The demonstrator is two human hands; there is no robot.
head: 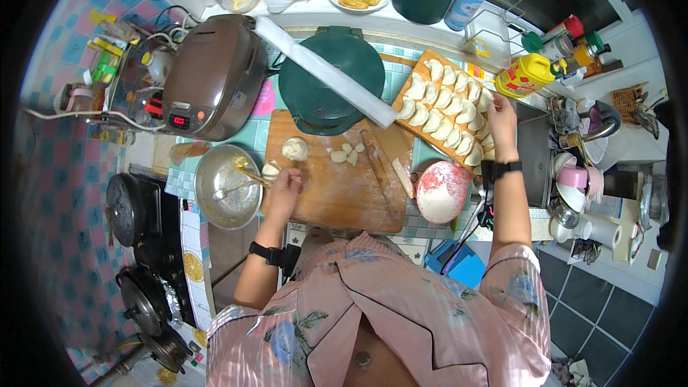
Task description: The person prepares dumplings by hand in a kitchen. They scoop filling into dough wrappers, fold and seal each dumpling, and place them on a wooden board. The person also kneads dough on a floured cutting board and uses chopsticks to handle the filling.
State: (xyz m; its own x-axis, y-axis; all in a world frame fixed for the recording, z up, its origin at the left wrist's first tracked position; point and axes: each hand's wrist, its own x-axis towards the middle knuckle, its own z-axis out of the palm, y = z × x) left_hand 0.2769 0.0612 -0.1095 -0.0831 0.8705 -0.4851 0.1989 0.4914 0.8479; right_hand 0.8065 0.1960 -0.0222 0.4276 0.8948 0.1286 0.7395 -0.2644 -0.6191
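Observation:
My right hand (502, 114) is at the right edge of a wooden board (402, 101) that carries rows of folded white dumplings (443, 98). Its fingertips pinch a dumpling (485, 100) at the end of a row. Over the left side of a floured cutting board (344, 201) hovers my left hand (288, 187), fingers loosely curled, with nothing visible in it. Just beyond it lies a piece of dough (271, 170). A dough ball (295, 149), small flattened dough pieces (347, 153) and a rolling pin (380, 169) also rest on the cutting board.
At left, a metal bowl (226, 209) holds utensils and filling remains. A red bowl of flour (442, 193) stands at right. Behind are a rice cooker (212, 78) and a green round appliance (322, 102) with a long white box (328, 75) across it. The sink (532, 156) lies far right.

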